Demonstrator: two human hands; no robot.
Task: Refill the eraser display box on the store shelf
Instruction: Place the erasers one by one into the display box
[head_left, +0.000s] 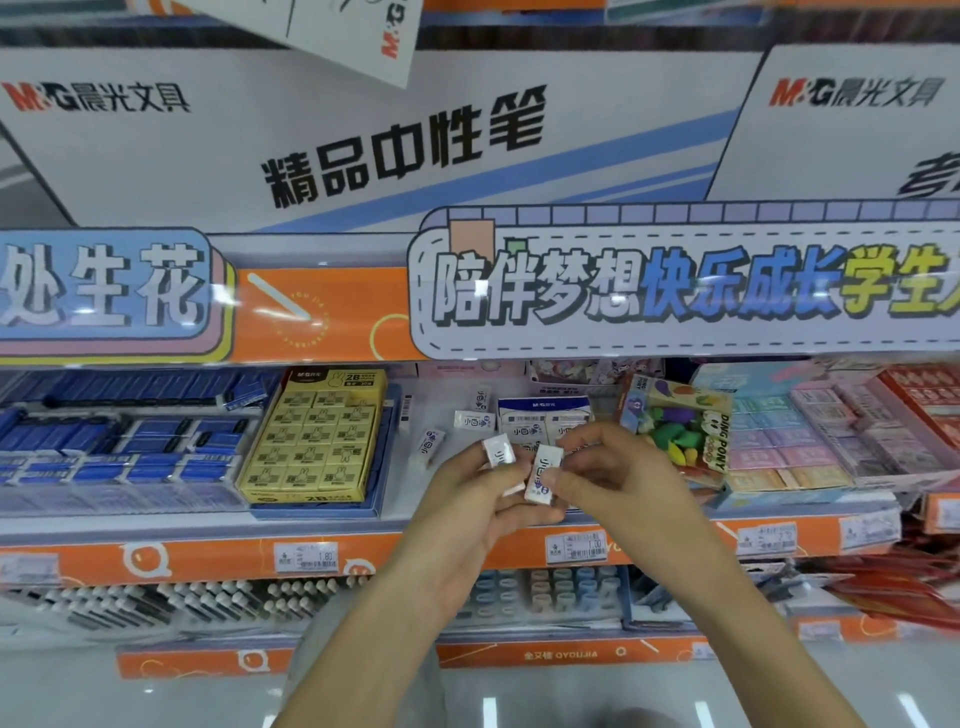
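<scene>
Hands hide most of the display box (545, 415).

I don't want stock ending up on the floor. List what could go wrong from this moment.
1. The left hand holds two white erasers while the right hand pinches one of them; the other eraser sits only at the fingertips and could slip.
2. Loose erasers lie scattered on the shelf left of the white display box; a reaching hand might knock them off.
3. The toy eraser pack leans close beside the box and may tip.
</scene>
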